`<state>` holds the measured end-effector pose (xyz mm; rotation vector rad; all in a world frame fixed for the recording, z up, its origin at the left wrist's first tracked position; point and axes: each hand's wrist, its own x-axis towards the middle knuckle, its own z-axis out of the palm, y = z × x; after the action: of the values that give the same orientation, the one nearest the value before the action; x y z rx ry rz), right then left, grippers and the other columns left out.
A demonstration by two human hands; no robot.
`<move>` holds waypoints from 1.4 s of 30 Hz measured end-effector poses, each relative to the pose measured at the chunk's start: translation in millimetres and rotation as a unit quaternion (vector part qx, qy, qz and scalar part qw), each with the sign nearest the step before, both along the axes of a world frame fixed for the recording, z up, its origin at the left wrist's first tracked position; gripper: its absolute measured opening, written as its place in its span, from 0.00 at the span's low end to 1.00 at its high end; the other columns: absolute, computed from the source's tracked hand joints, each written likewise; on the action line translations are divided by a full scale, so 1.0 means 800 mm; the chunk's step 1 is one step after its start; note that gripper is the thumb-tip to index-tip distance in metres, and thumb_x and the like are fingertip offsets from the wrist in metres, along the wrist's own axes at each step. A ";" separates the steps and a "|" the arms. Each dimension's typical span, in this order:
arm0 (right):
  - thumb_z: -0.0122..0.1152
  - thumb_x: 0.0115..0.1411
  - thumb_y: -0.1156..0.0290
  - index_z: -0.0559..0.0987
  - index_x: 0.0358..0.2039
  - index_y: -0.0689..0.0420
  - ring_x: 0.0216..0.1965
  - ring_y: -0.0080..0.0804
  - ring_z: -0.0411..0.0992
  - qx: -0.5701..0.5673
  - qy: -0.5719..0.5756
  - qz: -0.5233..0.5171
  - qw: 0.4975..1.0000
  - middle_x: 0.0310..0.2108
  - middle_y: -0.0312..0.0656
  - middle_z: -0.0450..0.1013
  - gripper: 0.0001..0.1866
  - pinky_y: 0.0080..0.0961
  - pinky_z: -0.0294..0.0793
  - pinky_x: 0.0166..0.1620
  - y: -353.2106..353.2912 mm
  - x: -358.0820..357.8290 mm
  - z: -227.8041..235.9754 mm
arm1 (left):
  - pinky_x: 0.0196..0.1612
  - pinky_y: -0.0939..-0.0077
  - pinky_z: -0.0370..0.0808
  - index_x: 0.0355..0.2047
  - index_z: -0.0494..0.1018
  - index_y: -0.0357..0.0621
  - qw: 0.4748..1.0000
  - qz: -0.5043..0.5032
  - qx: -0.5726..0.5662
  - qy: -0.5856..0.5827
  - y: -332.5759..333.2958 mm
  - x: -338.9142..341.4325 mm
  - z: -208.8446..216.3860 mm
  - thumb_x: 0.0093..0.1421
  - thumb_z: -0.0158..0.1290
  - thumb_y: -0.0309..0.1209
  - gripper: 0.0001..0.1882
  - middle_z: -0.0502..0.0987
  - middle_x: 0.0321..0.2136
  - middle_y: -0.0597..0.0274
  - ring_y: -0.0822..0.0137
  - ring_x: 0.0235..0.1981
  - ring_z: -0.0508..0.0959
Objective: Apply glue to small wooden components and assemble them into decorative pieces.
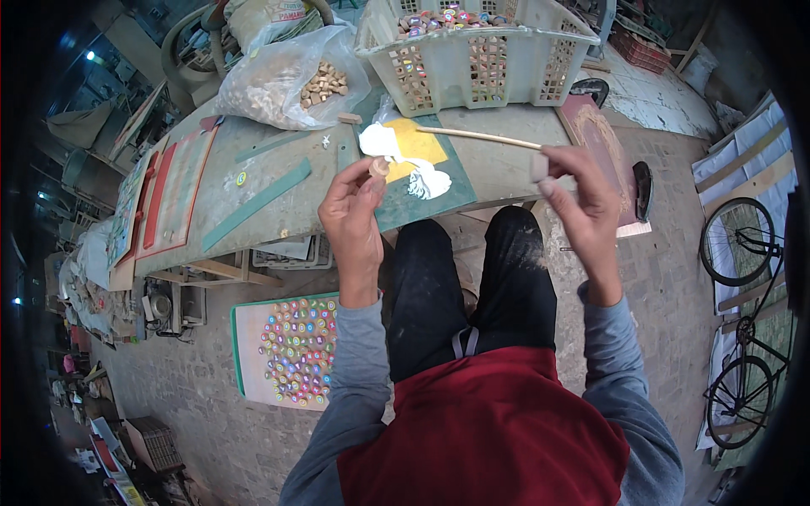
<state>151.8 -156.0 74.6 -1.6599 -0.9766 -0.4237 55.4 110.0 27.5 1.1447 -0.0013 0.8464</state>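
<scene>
Pinching a small round wooden piece [379, 168] in its fingers, the left hand [353, 211] is nearer the white blob [377, 141] on the worktop [207, 198]; a thin stick [481, 136] runs rightward to the right hand [586, 194], whose fingers pinch a blurred block [538, 168] and, seemingly, the stick's end

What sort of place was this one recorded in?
Probably a small craft workshop: a worn workbench bears a plastic bag of small wooden pieces, and a crate on it holds many colourful pieces.

A worktable [498, 173] bears a crate [440, 76], bag [261, 88] and green board [398, 207].
</scene>
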 end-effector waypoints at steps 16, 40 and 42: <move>0.56 0.64 0.76 0.72 0.56 0.66 0.49 0.31 0.74 0.305 0.484 0.350 0.742 0.49 0.47 0.74 0.20 0.30 0.76 0.52 0.096 -0.059 -0.022 | 0.45 0.75 0.78 0.46 0.74 0.33 0.978 0.039 0.192 -0.077 -0.060 -0.023 0.028 0.59 0.58 0.16 0.14 0.76 0.48 0.50 0.66 0.45 0.78; 0.59 0.61 0.77 0.75 0.55 0.66 0.47 0.27 0.73 0.216 0.429 0.295 0.826 0.45 0.44 0.74 0.21 0.25 0.72 0.52 0.083 -0.049 -0.021 | 0.44 0.71 0.78 0.43 0.80 0.39 0.917 0.101 0.385 -0.026 -0.049 -0.027 0.043 0.52 0.61 0.17 0.16 0.79 0.40 0.55 0.62 0.41 0.81; 0.59 0.61 0.78 0.76 0.54 0.65 0.44 0.25 0.72 0.180 0.351 0.287 0.873 0.42 0.40 0.73 0.20 0.23 0.71 0.51 0.082 -0.042 -0.025 | 0.44 0.72 0.78 0.43 0.80 0.38 0.910 0.097 0.402 -0.025 -0.048 -0.029 0.046 0.52 0.61 0.17 0.16 0.79 0.40 0.55 0.62 0.41 0.81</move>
<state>118.2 -90.7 54.7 -0.9792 -0.7197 0.3721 32.0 71.4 64.4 1.9189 -0.3080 1.0924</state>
